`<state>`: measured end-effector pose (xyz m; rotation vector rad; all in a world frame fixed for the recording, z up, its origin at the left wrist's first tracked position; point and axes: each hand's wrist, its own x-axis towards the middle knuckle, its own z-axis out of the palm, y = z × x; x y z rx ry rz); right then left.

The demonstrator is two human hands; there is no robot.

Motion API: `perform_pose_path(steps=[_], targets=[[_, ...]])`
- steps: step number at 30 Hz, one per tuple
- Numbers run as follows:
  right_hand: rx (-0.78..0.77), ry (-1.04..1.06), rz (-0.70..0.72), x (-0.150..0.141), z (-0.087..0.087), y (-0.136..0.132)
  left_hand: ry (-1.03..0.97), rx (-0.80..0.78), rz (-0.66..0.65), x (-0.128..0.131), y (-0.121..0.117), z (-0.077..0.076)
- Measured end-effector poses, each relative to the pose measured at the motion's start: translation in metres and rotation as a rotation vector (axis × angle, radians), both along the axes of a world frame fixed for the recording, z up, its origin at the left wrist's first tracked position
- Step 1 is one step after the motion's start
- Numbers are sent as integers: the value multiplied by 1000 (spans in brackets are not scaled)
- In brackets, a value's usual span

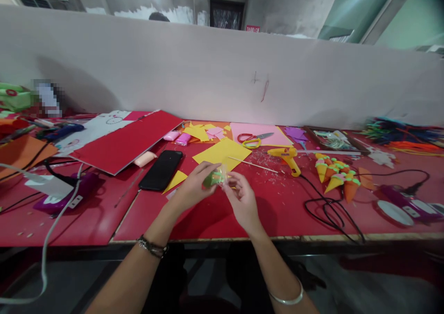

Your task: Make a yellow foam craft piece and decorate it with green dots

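Above the red table, my left hand [196,184] has its fingers closed around a small clear plastic packet [218,177] with something bright green in it. The fingers of my right hand [243,198] pinch at the right edge of the same packet. What the green content is I cannot make out. Just behind my hands lie a yellow sheet [222,153] and a thin pale stick [255,165]. A black phone [161,169] rests to the left of my left hand, with a yellow paper piece [175,181] between them.
A yellow glue gun [286,159] with a trailing black cord lies to the right, near several small ice-cream-cone shapes [336,173]. Scissors [255,139] lie on pink paper. Two pink packets [182,138] sit by a red board [128,143]. Purple power strips [409,203] flank the workspace.
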<state>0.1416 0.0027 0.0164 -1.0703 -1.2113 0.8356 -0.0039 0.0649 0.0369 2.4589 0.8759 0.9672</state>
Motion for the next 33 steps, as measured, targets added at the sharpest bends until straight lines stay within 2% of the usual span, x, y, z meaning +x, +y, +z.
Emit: perform_pose_path(steps=[4,10,15,20,24,27,33], targets=[[-58,56,3,1,1,2,13,-29,23,0,1,0],[46,-133,-1,-4,1,1,183,38,-1,-2,-2,5],[93,-247,-4,-4,8,-2,233,105,31,-2,-4,11],[91,-343,42,2,12,-1,275,101,15,-2,-6,11],[18,-377,25,3,6,1,315,146,13,-2,-6,9],[-66,-314,44,3,2,3,346,180,1,-2,-6,7],[-150,-198,176,7,2,5,343,208,-67,2,-9,8]])
